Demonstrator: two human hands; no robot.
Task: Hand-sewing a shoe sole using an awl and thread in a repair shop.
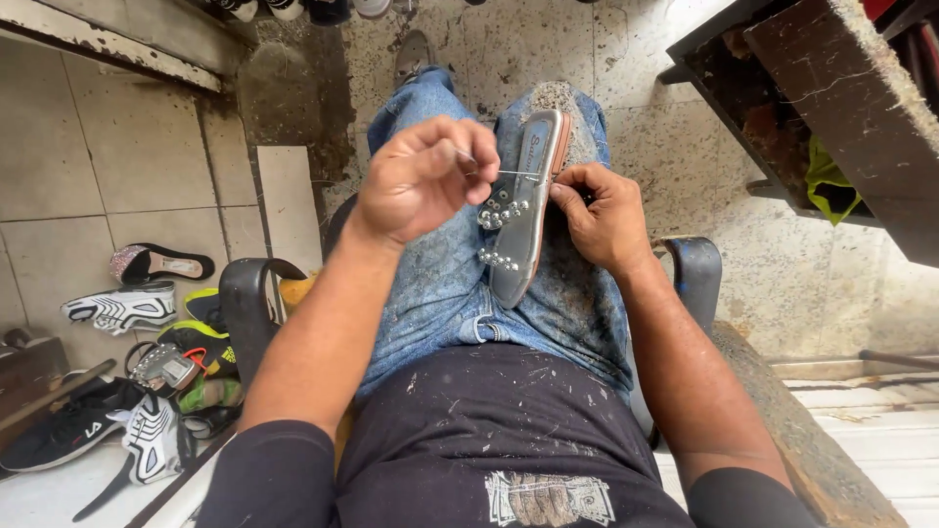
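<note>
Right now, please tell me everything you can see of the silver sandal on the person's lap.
The silver sandal is flat, with a shiny metallic insole, a brownish sole edge along its right side and two clusters of round studs on clear straps. It lies lengthwise on the jeans, toe toward the person. The right hand steadies its edge; the left hand pinches a thin needle or thread crossing it.
</note>
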